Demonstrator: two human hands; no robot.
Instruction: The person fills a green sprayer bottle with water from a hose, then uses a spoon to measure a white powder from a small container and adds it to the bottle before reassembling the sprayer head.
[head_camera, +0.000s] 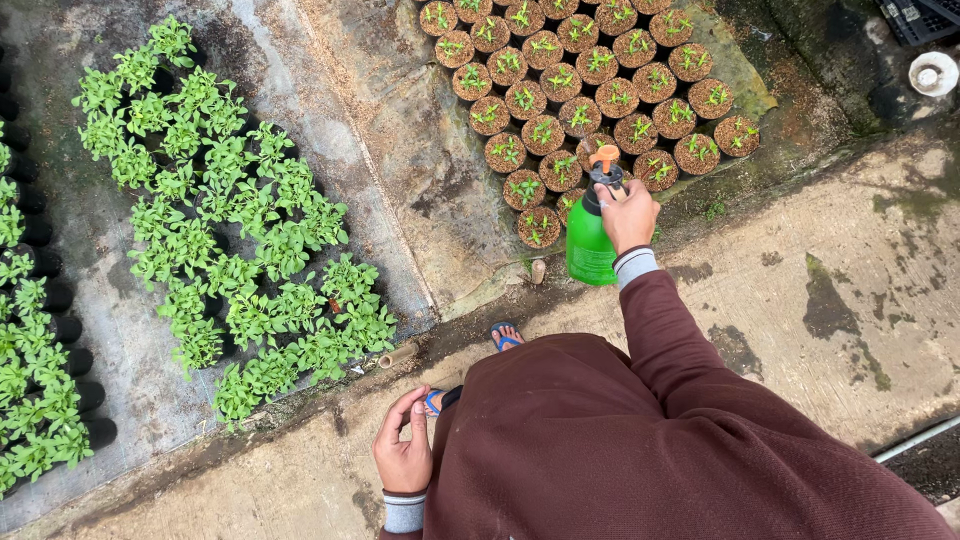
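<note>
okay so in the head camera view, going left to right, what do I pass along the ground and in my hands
Black pots of leafy green plants → bushy green seedling patch → left hand, empty → green spray bottle in the right hand → brown-soil seedling pots → white round object.

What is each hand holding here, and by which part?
The right hand grips the green spray bottle at its top, by the handle below the orange nozzle. The left hand holds nothing, fingers loosely curled.

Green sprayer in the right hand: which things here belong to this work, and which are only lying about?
In use: right hand, sprayer, seedling pots.
Lying about: leafy plants, white disc, black crate, pipe piece. Left hand is empty.
</note>
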